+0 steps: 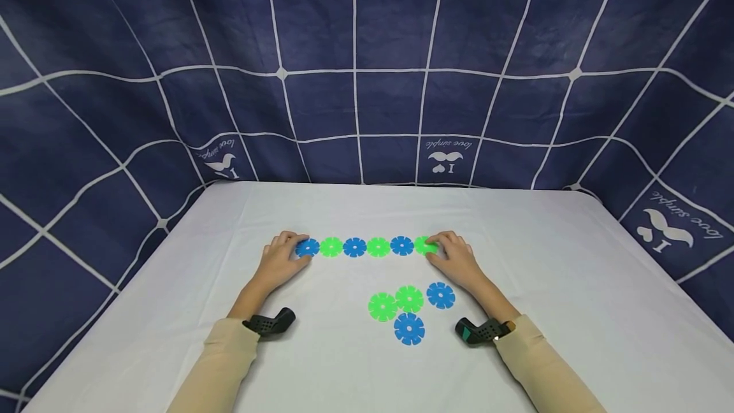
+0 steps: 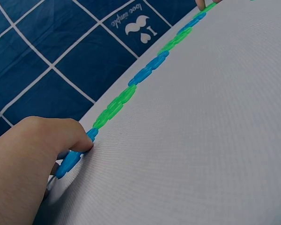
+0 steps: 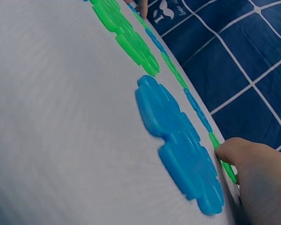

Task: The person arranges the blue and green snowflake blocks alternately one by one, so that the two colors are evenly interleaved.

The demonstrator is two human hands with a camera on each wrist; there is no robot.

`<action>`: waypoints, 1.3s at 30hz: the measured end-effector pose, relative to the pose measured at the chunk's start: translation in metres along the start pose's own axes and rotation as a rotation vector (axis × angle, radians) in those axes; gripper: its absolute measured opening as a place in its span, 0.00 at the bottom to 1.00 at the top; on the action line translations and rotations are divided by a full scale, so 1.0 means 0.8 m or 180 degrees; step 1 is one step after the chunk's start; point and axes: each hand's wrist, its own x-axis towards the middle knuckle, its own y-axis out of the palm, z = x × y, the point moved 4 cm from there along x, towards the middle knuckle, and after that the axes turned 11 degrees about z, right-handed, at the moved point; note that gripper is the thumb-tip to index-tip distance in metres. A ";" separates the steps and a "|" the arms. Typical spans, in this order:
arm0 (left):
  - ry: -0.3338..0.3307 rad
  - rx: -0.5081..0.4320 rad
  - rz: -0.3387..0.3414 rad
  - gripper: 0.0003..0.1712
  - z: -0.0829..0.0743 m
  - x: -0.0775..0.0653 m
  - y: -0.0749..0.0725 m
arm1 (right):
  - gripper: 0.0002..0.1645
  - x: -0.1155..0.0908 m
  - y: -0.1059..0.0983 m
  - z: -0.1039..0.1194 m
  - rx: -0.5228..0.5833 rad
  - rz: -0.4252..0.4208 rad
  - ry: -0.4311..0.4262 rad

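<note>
A straight row of flat, notched plastic snowflake discs lies across the table, alternating blue and green. At the row's left end my left hand (image 1: 280, 260) pinches the blue disc (image 1: 308, 248) at its edges, thumb on the near side and fingers on the far side. My right hand (image 1: 455, 261) holds the green disc (image 1: 423, 245) at the right end in the same way, covering part of it. Between them lie a green disc (image 1: 331, 247), a blue disc (image 1: 355, 247) and others, edge to edge. In the left wrist view the held blue disc (image 2: 69, 163) lies flat on the cloth.
Nearer to me are loose discs: two green ones touching (image 1: 382, 306), a blue disc (image 1: 410, 329) below them and another blue disc (image 1: 441, 296) beside my right forearm. A white cloth covers the table (image 1: 321, 362). A navy checked curtain (image 1: 390, 107) hangs behind it.
</note>
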 end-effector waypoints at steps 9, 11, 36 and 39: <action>0.0041 -0.0024 0.0026 0.31 0.001 -0.003 -0.002 | 0.18 -0.003 0.000 0.001 0.0065 -0.0019 0.0011; 0.0036 -0.0021 0.0029 0.31 0.001 -0.003 -0.002 | 0.18 -0.004 -0.001 0.002 0.0110 -0.0052 0.0017; 0.0015 -0.0038 0.0031 0.31 0.000 -0.001 -0.002 | 0.09 -0.047 0.006 0.027 0.0139 -0.0071 -0.0500; 0.0014 -0.0025 0.0035 0.31 -0.001 0.000 -0.002 | 0.09 -0.051 0.006 0.024 0.0156 0.0042 -0.0459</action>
